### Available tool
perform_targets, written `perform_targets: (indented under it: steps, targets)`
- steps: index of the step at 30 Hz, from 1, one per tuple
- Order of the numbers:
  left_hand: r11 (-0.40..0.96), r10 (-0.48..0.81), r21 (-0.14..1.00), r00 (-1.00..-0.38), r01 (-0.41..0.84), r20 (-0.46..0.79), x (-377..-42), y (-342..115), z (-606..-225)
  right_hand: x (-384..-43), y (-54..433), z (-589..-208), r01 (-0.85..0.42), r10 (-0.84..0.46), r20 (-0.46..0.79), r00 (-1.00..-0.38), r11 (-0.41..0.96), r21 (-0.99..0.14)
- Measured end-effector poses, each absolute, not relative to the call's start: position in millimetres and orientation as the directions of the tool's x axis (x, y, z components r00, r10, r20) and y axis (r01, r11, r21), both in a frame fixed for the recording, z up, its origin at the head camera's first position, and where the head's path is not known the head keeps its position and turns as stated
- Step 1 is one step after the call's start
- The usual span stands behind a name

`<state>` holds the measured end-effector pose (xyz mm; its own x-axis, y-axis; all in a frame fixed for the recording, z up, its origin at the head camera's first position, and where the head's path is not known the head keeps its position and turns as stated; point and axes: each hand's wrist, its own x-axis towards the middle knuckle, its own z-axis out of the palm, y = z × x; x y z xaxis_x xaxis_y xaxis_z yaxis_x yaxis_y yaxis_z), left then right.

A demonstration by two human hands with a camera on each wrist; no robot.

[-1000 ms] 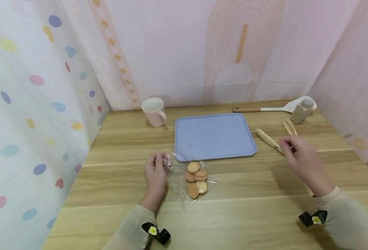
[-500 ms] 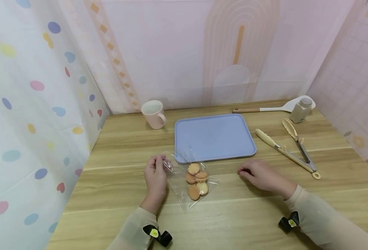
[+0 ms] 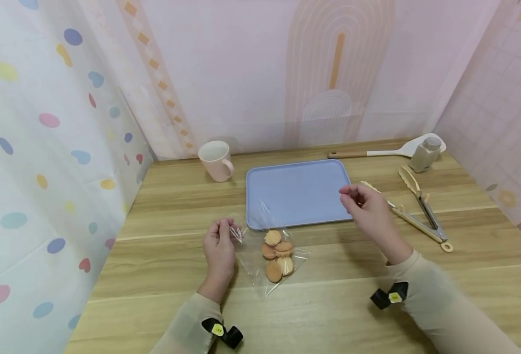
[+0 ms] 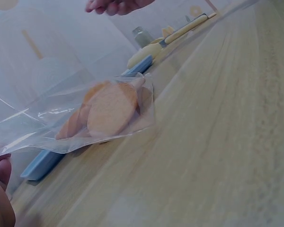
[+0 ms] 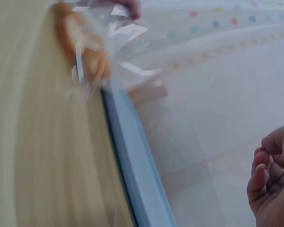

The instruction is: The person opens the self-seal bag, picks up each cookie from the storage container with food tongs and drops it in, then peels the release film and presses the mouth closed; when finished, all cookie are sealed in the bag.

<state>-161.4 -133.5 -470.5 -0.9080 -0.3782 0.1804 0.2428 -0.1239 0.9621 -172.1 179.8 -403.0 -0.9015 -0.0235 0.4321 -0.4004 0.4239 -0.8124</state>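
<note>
My left hand [image 3: 219, 253] pinches the left edge of a clear plastic bag [image 3: 252, 263] between thumb and fingers. Several round golden cookies [image 3: 274, 271] lie inside the bag; they show close up in the left wrist view. The bag's far corner overlaps the front edge of a blue tray [image 3: 300, 191]. My right hand [image 3: 371, 214] is raised by the tray's right edge, fingers loosely curled, nothing visible between them. Just right of it lie spread tongs [image 3: 433, 216] with cream tips, one arm partly hidden behind the hand.
A pink mug [image 3: 217, 161] stands at the back left. Along the back right lies a white spatula [image 3: 384, 153] with a wooden handle, and a small capped jar [image 3: 425, 154] stands in front of its head. Curtains hang behind the wooden table [image 3: 154, 275] and at its left.
My right hand has gone from above the tongs down toward the table beside the bag, then up to the tray's right edge. The left hand keeps its hold on the bag.
</note>
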Motion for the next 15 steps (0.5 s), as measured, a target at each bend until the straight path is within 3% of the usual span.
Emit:
perform_targets:
  steps: [3, 6, 10, 15]
  targets:
    - [-0.193, -0.337, 0.945, -0.923, 0.263, 0.188, -160, -133, -470, -179, 155, -403, -0.372, -0.071, 0.374, -0.925, 0.368, -0.852]
    - [-0.365, -0.213, 0.901, -0.963, 0.236, 0.166, -160, -133, -468, -185, 126, -409, -0.328, -0.166, 0.288, -0.943, 0.33, -0.885]
    - [-0.592, 0.035, 0.802, -0.992, 0.076, 0.12, -157, -134, -465, -190, 96, -424, -0.257, -0.273, 0.183, -0.944, 0.265, -0.929]
    - [-0.682, 0.216, 0.727, -0.972, -0.081, 0.095, -155, -140, -463, -192, 79, -439, -0.19, -0.356, 0.113, -0.928, 0.187, -0.964]
